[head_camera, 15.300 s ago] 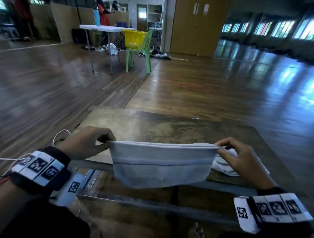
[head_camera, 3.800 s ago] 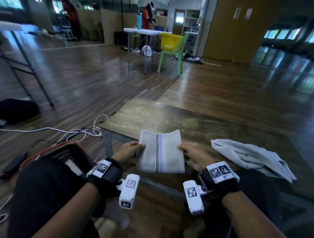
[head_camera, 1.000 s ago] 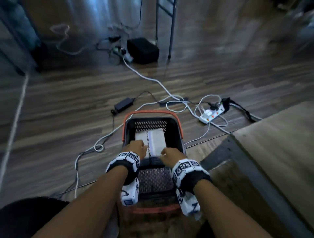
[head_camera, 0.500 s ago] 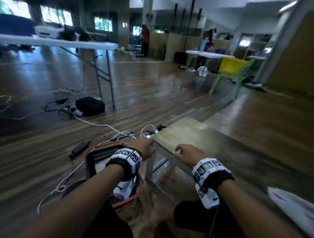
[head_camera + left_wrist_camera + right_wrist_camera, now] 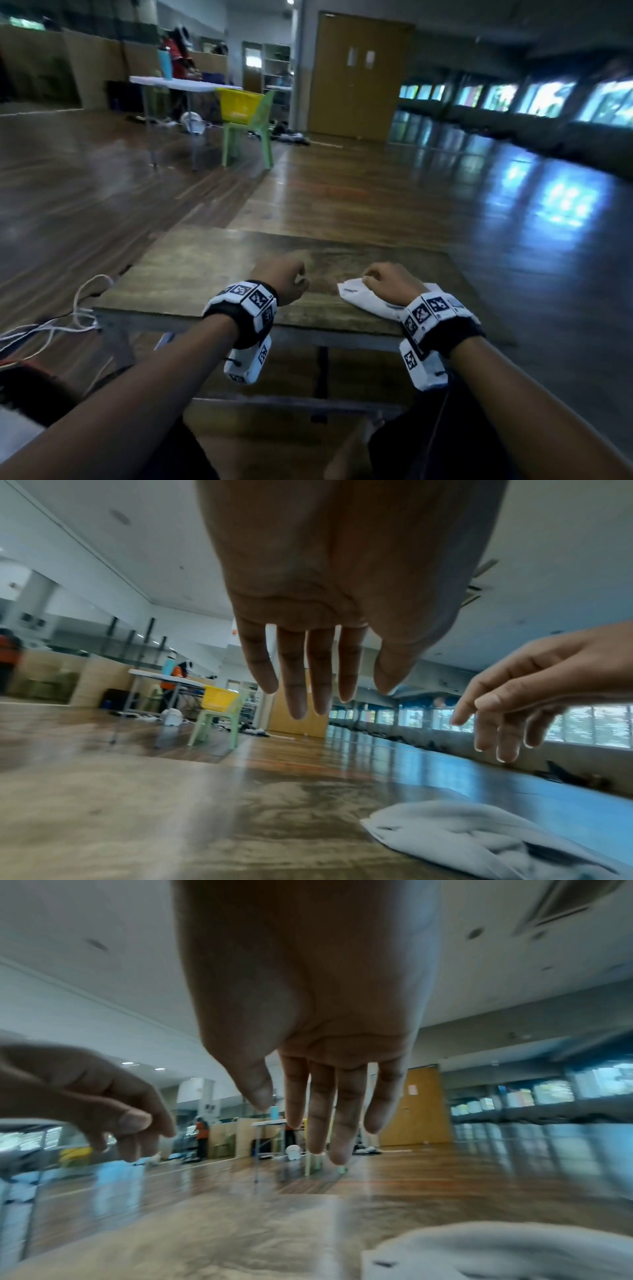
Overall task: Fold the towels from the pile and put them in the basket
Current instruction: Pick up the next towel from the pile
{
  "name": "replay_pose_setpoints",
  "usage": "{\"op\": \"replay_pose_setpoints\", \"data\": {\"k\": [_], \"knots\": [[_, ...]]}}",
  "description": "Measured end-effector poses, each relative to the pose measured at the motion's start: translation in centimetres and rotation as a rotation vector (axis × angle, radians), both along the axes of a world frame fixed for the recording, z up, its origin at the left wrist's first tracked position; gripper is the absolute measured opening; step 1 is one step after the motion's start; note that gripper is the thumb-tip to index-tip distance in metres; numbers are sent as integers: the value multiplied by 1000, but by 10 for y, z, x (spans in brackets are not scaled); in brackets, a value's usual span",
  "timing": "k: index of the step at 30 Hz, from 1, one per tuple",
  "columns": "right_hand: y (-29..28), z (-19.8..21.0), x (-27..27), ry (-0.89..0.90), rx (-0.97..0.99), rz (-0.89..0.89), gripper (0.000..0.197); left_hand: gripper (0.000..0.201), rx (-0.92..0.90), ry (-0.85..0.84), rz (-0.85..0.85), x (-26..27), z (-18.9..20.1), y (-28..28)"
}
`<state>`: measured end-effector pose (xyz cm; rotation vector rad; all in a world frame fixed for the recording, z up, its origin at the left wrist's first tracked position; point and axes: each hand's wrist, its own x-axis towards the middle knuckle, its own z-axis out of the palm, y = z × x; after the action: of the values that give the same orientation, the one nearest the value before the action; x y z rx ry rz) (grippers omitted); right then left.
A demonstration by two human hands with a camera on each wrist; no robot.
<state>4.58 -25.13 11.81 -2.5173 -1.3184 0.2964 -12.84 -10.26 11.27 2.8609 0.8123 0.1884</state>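
Note:
A crumpled white towel (image 5: 356,296) lies on the right part of the low wooden table (image 5: 205,274). My right hand (image 5: 373,277) hovers just above its left end with fingers hanging loosely and nothing in them; in the left wrist view a gap shows between the right hand (image 5: 496,739) and the towel (image 5: 479,834). My left hand (image 5: 296,277) is over bare wood to the left of the towel, relaxed and empty. The wrist views show the left hand (image 5: 325,699) and the right hand (image 5: 308,1123) with straight, spread fingers. The towel (image 5: 507,1250) lies below the right palm. The basket is out of view.
White cables (image 5: 78,318) trail on the floor off the table's left corner. A green chair (image 5: 250,133) with a yellow basket (image 5: 238,104) and a white folding table (image 5: 178,84) stand far back. Wooden floor surrounds the table.
A second ago both hands set the folded towel in the basket on the floor. They have since swung right over the table, and the right hand now hovers above the crumpled towel.

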Motion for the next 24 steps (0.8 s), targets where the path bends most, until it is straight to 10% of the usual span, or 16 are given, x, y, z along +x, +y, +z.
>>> {"op": "replay_pose_setpoints", "data": {"k": [13,24], "knots": [[-85,-94,76,62,-22,-291,18,35,-155,124,-283,127,-81,-34],[-56,-147,140,-587,-32,-225,23,31,-124,-25,-366,223,-129,-31]]}}
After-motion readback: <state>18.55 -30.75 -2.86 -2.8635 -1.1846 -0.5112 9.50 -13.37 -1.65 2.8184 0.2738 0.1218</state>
